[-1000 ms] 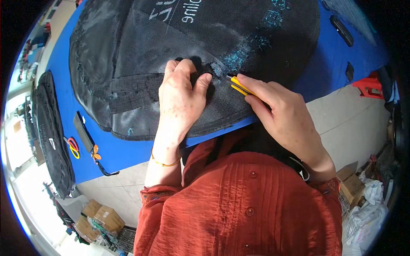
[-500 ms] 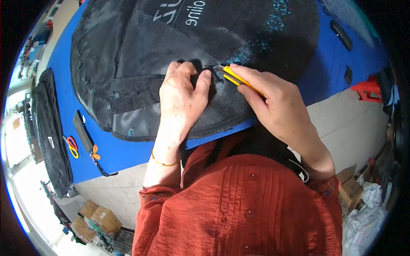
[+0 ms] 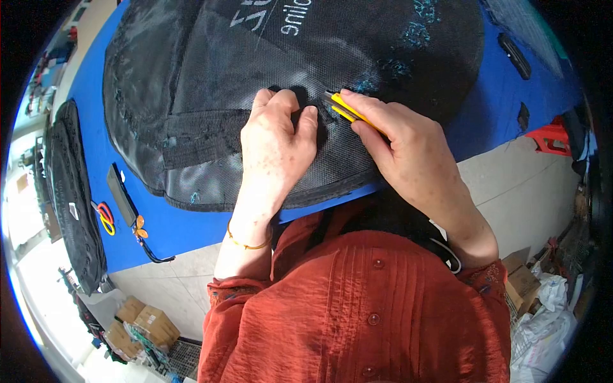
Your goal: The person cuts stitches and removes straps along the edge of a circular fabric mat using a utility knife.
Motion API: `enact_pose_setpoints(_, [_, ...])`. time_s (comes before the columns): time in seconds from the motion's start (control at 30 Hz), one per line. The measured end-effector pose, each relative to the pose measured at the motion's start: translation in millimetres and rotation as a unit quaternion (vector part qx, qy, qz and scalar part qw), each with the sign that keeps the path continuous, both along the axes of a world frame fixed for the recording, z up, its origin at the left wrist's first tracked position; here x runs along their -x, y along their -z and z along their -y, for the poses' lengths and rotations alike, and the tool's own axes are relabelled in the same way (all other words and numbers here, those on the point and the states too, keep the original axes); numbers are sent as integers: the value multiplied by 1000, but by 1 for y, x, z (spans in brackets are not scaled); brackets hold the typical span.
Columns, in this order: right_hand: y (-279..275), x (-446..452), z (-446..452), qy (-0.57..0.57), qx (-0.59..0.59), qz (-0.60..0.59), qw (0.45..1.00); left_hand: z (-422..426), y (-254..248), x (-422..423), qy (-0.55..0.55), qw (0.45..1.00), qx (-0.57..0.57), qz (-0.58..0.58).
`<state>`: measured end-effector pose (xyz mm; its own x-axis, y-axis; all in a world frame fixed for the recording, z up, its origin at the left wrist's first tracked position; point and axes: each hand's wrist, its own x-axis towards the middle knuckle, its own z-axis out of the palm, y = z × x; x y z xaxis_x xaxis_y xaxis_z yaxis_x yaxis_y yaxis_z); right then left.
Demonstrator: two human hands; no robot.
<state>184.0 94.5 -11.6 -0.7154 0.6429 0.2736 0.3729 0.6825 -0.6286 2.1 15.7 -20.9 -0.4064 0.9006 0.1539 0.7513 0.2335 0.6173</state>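
A large rounded black mesh bag (image 3: 217,76) with pale lettering lies before me, with blue thread scraps (image 3: 416,35) scattered over its right part. My left hand (image 3: 278,137) presses on it with curled fingers, gripping the dark fabric at the end of a wide black strap (image 3: 204,143). My right hand (image 3: 408,143) is closed round a yellow utility knife (image 3: 348,110). Its blade points left, close to my left thumb and against the bag's surface. What exactly lies under my left fingertips is hidden.
The bag rests on a blue tabletop (image 3: 131,246). Scissors (image 3: 105,218), a dark flat case (image 3: 121,195) and a folded black bag (image 3: 73,198) lie at left. A black object (image 3: 514,56) sits at right. Cardboard boxes (image 3: 156,324) and a red stool (image 3: 550,137) stand below.
The knife in my right hand has shifted slightly left and up along the bag. My left hand keeps its grip, moving only a little with the view.
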Motion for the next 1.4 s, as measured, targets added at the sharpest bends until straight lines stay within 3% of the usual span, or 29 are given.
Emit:
enact_pose_setpoints(0.27, [-5,-2,11,44,-20,48,998,1,4,0,-6,1000,-11,20])
enact_pose_setpoints(0.9, [8,-12,19,80,-49,11,996,2,2,1,0,1000,-9,17])
enact_pose_setpoints(1.2, [3,-14,29,48,-9,42,998,2,1,1,3,1000,1,15])
enact_pose_setpoints(1.27, [5,-14,25,67,-59,51,995,2,1,1,6,1000,2,8])
enact_pose_setpoints(1.4, [10,-14,17,62,-60,0,996,2,1,1,6,1000,-3,6])
